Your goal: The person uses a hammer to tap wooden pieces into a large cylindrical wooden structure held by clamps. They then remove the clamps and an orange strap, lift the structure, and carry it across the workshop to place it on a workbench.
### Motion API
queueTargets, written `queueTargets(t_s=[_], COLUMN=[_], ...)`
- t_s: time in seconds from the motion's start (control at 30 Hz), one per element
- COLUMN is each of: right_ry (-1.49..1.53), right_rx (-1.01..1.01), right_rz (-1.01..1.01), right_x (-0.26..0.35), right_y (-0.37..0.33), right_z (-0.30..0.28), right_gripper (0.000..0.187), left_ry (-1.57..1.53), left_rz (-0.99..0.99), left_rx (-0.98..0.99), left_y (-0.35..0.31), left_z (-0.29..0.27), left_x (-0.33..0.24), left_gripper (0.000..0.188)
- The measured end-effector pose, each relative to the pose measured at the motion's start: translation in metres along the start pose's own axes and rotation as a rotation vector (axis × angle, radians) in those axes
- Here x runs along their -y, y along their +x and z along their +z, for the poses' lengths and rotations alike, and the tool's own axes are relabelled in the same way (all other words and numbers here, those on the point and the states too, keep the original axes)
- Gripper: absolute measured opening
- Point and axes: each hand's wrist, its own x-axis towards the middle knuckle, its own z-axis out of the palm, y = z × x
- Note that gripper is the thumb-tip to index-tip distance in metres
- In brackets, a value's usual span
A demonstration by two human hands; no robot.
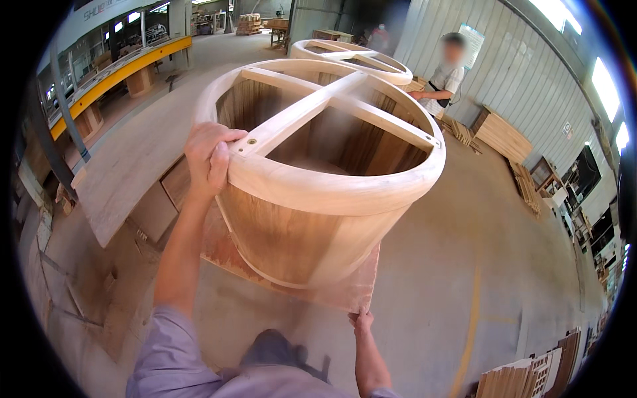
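A large round wooden drum-shaped base [302, 239] stands in front of me, with a thick pale rim and a hollow inside. Two crossed wooden bars [302, 114] span its top, with small holes near their ends. My left hand [209, 156] is wrapped over the near-left part of the rim, beside one bar's end. Beneath the base lies a reddish board [345, 292]. At the board's near-right corner, my right hand [361, 321] grips its edge, with the fingers partly hidden.
A similar round wooden frame [352, 56] stands just behind. Another person [448, 79] works beyond it, near stacked panels [502, 134]. Large flat boards [133, 166] lie at the left, near a machine with a yellow beam [119, 81]. Wooden pieces [531, 375] stand at the lower right.
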Motion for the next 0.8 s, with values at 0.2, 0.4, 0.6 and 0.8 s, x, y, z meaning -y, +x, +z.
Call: queueTargets(t_s=[0.2, 0.4, 0.6, 0.8], right_ry=[-0.062, 0.025, 0.111, 0.01], right_rx=[-0.048, -0.094, -0.099, -0.153], right_rz=[-0.005, 0.05, 0.06, -0.019], right_x=[0.059, 0.114, 0.139, 0.19], right_y=[0.083, 0.171, 0.286, 0.368], right_z=[0.037, 0.078, 0.106, 0.134], right_gripper=[0.031, 0.028, 0.026, 0.026], left_ry=[0.025, 0.023, 0.053, 0.117], left_rz=[-0.025, 0.051, 0.037, 0.015], left_rx=[0.003, -0.031, 0.009, 0.067], left_y=[0.021, 0.044, 0.046, 0.045], left_z=[0.087, 0.167, 0.247, 0.324], left_x=[0.067, 0.118, 0.158, 0.192], left_gripper=[0.029, 0.026, 0.027, 0.037])
